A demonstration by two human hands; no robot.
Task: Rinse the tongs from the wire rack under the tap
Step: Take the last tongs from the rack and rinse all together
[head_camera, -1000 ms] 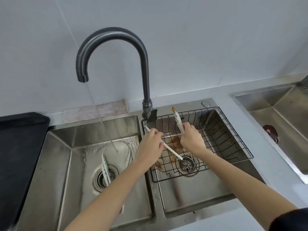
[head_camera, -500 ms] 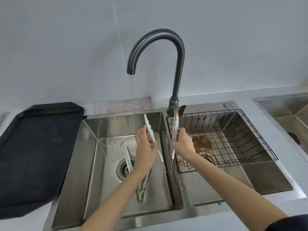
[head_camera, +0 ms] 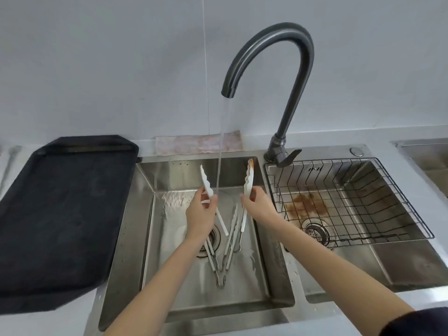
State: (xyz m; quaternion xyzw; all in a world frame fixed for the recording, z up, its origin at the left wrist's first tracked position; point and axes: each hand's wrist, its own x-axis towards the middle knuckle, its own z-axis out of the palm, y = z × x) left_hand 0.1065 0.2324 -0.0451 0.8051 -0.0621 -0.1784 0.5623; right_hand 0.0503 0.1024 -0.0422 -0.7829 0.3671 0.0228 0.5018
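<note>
White tongs [head_camera: 249, 180] with a brown stain at one tip are spread in a V over the left sink basin [head_camera: 145, 214]. My left hand [head_camera: 202, 214] holds the left arm of the tongs and my right hand [head_camera: 257, 204] holds the right, stained arm. Water from the dark curved tap [head_camera: 278, 69] falls between the two arms, just right of my left hand. The wire rack [head_camera: 378, 204] sits in the right basin, holding nothing, with a brown smear below it.
A second pair of tongs [head_camera: 224, 258] lies on the left basin floor near the drain. A black tray [head_camera: 60, 214] rests on the counter to the left. A pinkish cloth [head_camera: 189, 144] lies behind the sink. Another sink edge [head_camera: 421, 151] shows at far right.
Both hands carried the tongs from the wire rack over to the left basin and spread them wider, one arm on each side of the stream. The view shifted left.
</note>
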